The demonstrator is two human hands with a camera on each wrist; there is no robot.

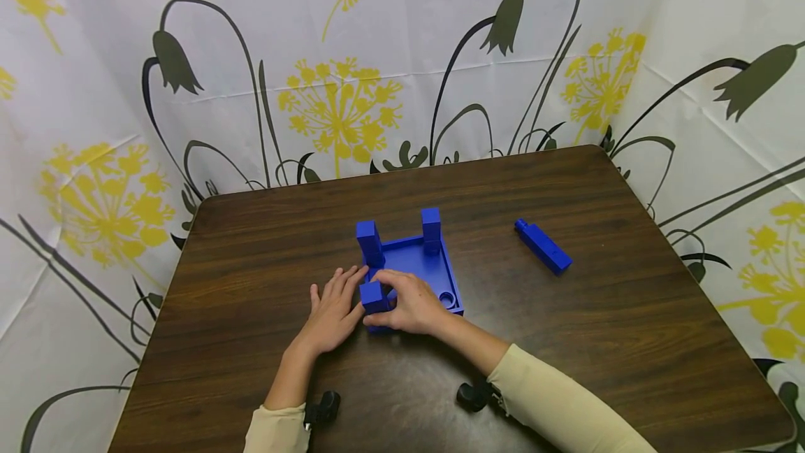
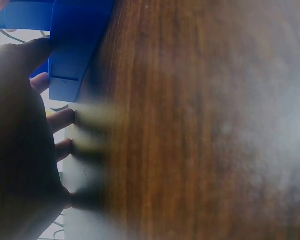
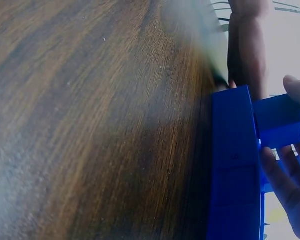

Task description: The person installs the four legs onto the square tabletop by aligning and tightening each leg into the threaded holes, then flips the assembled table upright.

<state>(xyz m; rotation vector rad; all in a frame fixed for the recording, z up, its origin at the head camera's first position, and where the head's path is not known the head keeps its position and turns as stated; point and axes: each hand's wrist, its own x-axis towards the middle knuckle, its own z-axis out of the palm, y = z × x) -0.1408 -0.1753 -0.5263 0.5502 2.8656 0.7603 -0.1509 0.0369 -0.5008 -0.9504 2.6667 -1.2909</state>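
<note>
A square blue tray-like piece (image 1: 411, 264) with a low rim lies on the table, with blue square posts upright at its far left corner (image 1: 370, 243) and far right corner (image 1: 431, 229). At its near left corner, my right hand (image 1: 416, 306) holds a third upright post (image 1: 373, 297) between thumb and fingers. The near right corner shows a round socket (image 1: 446, 299). My left hand (image 1: 330, 317) lies against the tray's left side, fingers spread and fairly straight. In the right wrist view the held post (image 3: 282, 120) meets the tray's rim; its lower end is hidden.
Off to the right, a loose blue post (image 1: 544, 248) with a narrower round end lies on the brown wooden table (image 1: 251, 250). A flower-patterned curtain (image 1: 390, 33) hangs behind the table. Each wrist wears a small black camera.
</note>
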